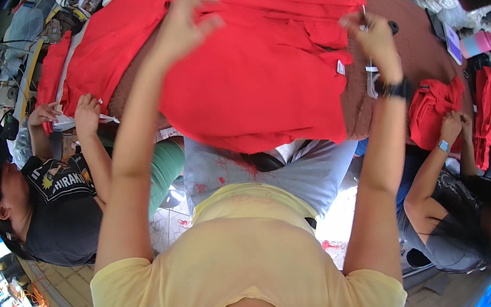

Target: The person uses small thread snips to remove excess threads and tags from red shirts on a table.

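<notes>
A red garment (255,86) lies spread over the table in front of me, its near edge hanging over my lap. A small white label (341,67) shows at its right side. My left hand (185,25) is over the left part of the red cloth, blurred, with fingers apart and nothing seen in them. At the garment's right edge is my right hand (374,38), its thumb and fingers curved with a gap between them. A pale loop-shaped handle (372,86) shows beside my right wrist, which wears a black band; its other end is hidden.
A brown cloth (406,57) covers the table. More red fabric (114,34) lies left, where a co-worker's hands (88,112) touch it. Right, another person's hands (452,126) handle a red garment (433,111). A tablet-like device (452,44) and pink-and-blue cup (477,43) stand far right.
</notes>
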Action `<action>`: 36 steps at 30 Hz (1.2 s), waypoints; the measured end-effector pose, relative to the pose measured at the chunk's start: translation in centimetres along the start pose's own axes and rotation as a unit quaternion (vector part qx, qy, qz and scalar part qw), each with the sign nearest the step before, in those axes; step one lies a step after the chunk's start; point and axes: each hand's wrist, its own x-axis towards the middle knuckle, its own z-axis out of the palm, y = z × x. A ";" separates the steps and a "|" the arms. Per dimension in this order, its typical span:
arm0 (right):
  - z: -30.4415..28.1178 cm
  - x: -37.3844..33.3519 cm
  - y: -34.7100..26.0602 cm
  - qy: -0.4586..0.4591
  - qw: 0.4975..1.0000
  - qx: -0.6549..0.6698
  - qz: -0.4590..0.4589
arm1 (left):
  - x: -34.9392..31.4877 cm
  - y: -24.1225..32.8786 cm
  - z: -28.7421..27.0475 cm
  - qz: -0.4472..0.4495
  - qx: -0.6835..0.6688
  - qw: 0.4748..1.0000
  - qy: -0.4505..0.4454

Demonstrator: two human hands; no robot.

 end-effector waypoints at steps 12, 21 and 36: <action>7.6 -23.3 -5.8 0.079 0.992 -0.031 0.090 | -14.3 9.6 7.9 -0.100 -0.145 0.984 -0.038; 4.4 -18.1 -6.2 0.251 0.963 -0.002 -0.096 | -13.0 10.6 5.1 -0.029 0.146 0.989 0.026; -8.7 -8.4 -16.4 0.433 0.820 0.183 -0.327 | 0.4 13.3 -13.5 0.195 0.089 0.852 0.477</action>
